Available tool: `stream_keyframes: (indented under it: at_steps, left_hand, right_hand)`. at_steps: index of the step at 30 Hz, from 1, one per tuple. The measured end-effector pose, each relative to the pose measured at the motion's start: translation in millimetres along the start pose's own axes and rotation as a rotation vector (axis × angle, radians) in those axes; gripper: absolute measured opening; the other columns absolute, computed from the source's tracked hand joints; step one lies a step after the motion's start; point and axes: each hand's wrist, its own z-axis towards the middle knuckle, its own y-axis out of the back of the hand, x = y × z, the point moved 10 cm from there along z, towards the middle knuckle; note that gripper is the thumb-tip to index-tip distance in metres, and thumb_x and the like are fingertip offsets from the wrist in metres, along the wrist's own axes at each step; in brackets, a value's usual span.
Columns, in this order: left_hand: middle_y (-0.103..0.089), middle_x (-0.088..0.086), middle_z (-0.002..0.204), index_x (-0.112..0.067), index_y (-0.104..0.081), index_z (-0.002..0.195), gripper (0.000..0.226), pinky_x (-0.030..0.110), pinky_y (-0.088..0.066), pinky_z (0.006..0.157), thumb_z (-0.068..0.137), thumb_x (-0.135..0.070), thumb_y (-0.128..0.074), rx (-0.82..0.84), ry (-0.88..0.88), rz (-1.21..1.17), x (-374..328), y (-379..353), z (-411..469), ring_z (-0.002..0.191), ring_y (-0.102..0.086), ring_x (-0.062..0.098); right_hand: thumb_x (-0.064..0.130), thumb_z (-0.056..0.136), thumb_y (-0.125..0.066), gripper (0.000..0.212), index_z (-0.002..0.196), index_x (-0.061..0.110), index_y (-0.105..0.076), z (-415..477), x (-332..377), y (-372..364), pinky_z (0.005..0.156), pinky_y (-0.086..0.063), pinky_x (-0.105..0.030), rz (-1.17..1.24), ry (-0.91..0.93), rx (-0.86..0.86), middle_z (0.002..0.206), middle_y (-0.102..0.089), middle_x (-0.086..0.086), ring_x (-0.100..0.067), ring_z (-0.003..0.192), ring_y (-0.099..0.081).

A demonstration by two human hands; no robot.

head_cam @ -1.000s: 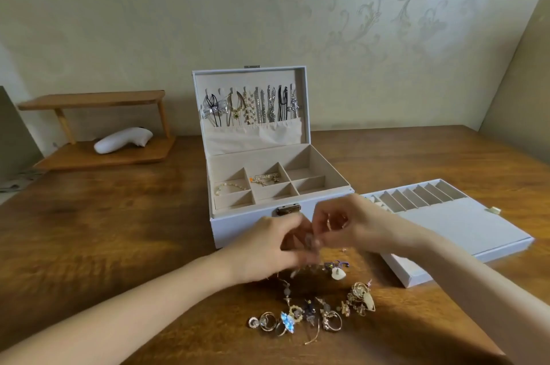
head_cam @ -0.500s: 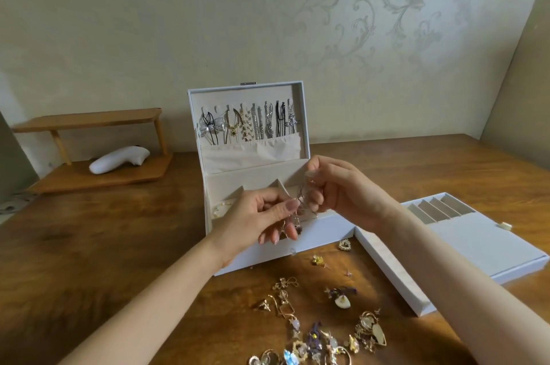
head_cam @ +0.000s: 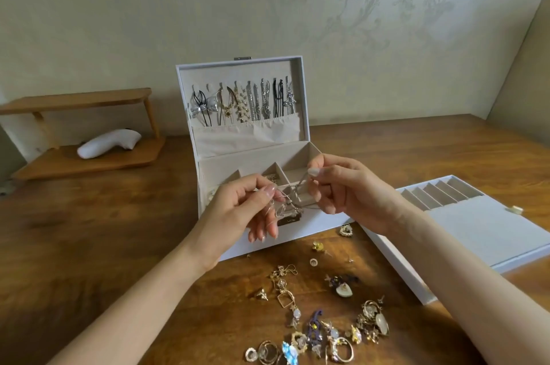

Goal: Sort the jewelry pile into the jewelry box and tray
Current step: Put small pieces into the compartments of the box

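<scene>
The white jewelry box [head_cam: 309,227] stood open in the middle of the wooden table [head_cam: 89,230], its lid [head_cam: 241,70] upright at the far side. A row of necklaces [head_cam: 244,103] hung from hooks inside the lid, their lower ends tucked into a cream fabric pocket [head_cam: 247,135]. The base was split into cream-lined compartments. A gold piece [head_cam: 272,177] showed in one middle compartment, partly hidden behind the fingers, and a pale item [head_cam: 212,195] lay in a left one, too small to identify.

To the right of the box lay the white tray [head_cam: 482,233], flat on the table, with a row of narrow slots [head_cam: 440,195] at its far end; nothing could be made out in them.

The jewelry pile [head_cam: 321,320], made up of rings, earrings and charms, was spread loosely on the table near the person, in front of the box, with a heart-shaped piece [head_cam: 345,230] just beside the box's front wall.

Both hands were raised over the near part of the box. The left hand [head_cam: 238,210] pinched a thin silver chain [head_cam: 293,201] between thumb and forefinger, its other fingers hanging down. The right hand [head_cam: 354,192] pinched the chain's other part with curled fingers, so the chain hung tangled between them, clear of the table.

Far left stood a wooden shelf [head_cam: 74,100] holding a white object [head_cam: 108,143].
</scene>
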Motion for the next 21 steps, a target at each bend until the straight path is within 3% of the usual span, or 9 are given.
stream_keyframes:
  at_steps: [5,12,16,18,21]
  left_hand:
    - [-0.053,0.006,0.048,-0.006,-0.061,0.089,0.026,0.018,-0.036,0.039,0.086,-0.030,-0.050,0.073,0.038,-0.025,1.1,-10.7,-2.8,0.041,-0.045,0.016]
    - [-0.058,0.005,0.047,-0.018,-0.052,0.104,0.034,0.022,-0.035,0.038,0.078,-0.039,-0.061,-0.005,0.019,0.138,0.8,-7.5,-2.6,0.038,-0.047,0.019]
    - [-0.056,0.003,0.044,-0.014,-0.062,0.099,0.025,0.018,-0.034,0.036,0.083,-0.033,-0.058,0.062,0.028,0.146,3.4,-16.2,-4.2,0.035,-0.046,0.015]
    - [-0.053,0.002,0.043,-0.009,-0.063,0.095,0.026,0.017,-0.031,0.034,0.082,-0.032,-0.058,0.068,0.048,0.066,4.5,-17.6,-5.2,0.033,-0.042,0.012]
    - [-0.047,0.004,0.041,-0.010,-0.065,0.082,0.020,0.016,-0.028,0.032,0.078,-0.030,-0.060,0.055,0.080,-0.140,3.4,-15.9,-6.2,0.032,-0.037,0.009]
  right_hand:
    - [0.017,0.083,-0.056,0.011,0.072,0.014,-0.054,-0.5,-0.4,-4.4,0.045,-0.033,-0.020,0.015,0.006,0.015,0.070,-0.064,-0.009,-0.015,0.047,-0.049]
    - [0.019,0.084,-0.053,0.013,0.072,0.015,-0.052,-4.5,7.5,-5.4,0.055,-0.014,-0.037,0.011,0.039,0.013,0.072,-0.066,-0.009,-0.012,0.041,-0.042]
    - [0.017,0.083,-0.056,0.011,0.074,0.014,-0.052,-4.9,4.8,-8.8,0.046,-0.019,-0.025,0.012,0.024,0.031,0.073,-0.067,-0.009,-0.012,0.041,-0.043]
    - [0.014,0.082,-0.058,0.005,0.079,0.012,-0.055,-4.0,3.0,-8.0,0.043,-0.029,-0.018,0.021,0.023,0.021,0.074,-0.067,-0.008,-0.012,0.044,-0.046]
    - [0.008,0.077,-0.061,0.014,0.091,0.010,-0.059,-2.7,2.4,1.4,0.050,-0.041,-0.020,-0.016,0.056,-0.060,0.082,-0.067,-0.008,-0.015,0.057,-0.052]
